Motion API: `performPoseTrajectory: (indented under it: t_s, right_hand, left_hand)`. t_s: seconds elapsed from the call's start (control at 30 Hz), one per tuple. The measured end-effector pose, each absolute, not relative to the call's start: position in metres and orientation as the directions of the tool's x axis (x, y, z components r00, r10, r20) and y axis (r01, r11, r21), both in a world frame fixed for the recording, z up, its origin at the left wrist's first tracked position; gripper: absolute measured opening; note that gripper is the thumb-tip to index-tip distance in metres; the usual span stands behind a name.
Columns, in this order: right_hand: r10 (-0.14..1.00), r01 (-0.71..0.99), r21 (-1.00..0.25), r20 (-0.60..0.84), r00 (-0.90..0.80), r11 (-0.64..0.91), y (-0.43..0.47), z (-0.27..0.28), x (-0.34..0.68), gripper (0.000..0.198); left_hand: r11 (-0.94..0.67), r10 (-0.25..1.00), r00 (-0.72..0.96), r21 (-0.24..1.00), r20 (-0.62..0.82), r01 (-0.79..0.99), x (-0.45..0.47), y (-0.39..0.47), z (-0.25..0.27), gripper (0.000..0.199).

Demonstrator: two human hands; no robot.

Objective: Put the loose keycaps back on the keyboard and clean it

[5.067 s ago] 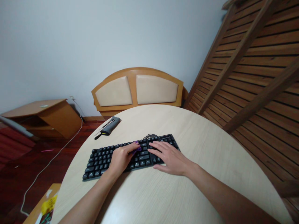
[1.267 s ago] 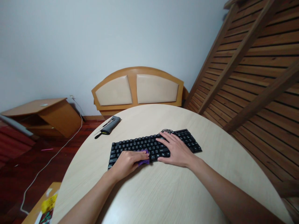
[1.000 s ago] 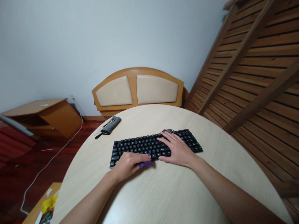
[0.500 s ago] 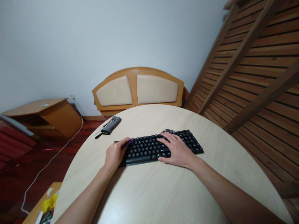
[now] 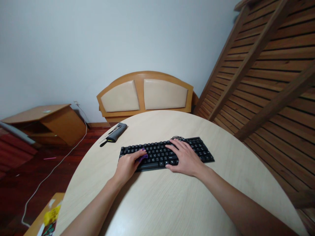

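Note:
A black keyboard (image 5: 157, 151) lies on the pale round table (image 5: 157, 200), its cable bunched behind its back edge. My left hand (image 5: 128, 164) is closed on a small purple cloth (image 5: 143, 156) and presses it against the keys on the left half of the keyboard. Most of the cloth is hidden under the fingers. Resting over the right-middle keys, my right hand (image 5: 185, 158) has its fingers spread, with the thumb at the front edge.
A grey pouch (image 5: 118, 131) with thin light sticks or tools on it lies at the table's left edge. Behind the table stands a padded headboard (image 5: 145, 93). Wooden slats (image 5: 270, 85) lean at the right, and a low cabinet (image 5: 54, 123) stands at the left.
My left hand has slid with the purple cloth to the right and a little toward me, uncovering keys at the upper left. My right hand stays nearly in place.

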State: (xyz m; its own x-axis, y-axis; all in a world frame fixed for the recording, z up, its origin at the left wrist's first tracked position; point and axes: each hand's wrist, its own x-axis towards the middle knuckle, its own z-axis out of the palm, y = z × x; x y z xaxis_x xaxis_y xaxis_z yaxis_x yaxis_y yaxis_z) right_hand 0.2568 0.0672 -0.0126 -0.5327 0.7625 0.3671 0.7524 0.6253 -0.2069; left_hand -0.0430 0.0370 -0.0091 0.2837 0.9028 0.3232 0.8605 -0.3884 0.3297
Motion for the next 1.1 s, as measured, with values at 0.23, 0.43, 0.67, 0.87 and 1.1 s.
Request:
performPoseTrajectory:
  t_s: [0.23, 0.43, 0.67, 0.87, 1.1]
  right_hand:
    - [0.800, 0.800, -0.200, 0.368, -0.473, 0.565, 0.070, -0.014, 0.260, 0.076]
    - [0.805, 0.809, -0.189, 0.364, -0.468, 0.556, 0.070, -0.012, 0.261, 0.075]
    - [0.805, 0.811, -0.183, 0.364, -0.469, 0.556, 0.069, -0.010, 0.262, 0.075]
    - [0.817, 0.822, -0.189, 0.362, -0.450, 0.537, 0.069, -0.009, 0.260, 0.073]
    - [0.833, 0.842, -0.186, 0.360, -0.421, 0.506, 0.071, -0.013, 0.262, 0.073]
  left_hand:
    - [-0.600, 0.798, 0.489, 0.383, 0.353, 0.702, -0.036, 0.032, -0.011, 0.039]
    - [-0.694, 0.719, 0.566, 0.381, 0.403, 0.611, -0.039, 0.033, -0.010, 0.036]
    - [-0.116, 0.876, -0.069, 0.346, 0.478, 0.931, -0.066, 0.043, 0.003, 0.034]
    - [0.086, 0.941, -0.175, 0.294, 0.289, 0.952, -0.067, 0.048, 0.003, 0.033]
    - [-0.084, 0.965, 0.006, 0.285, 0.263, 0.955, -0.052, 0.044, -0.007, 0.034]
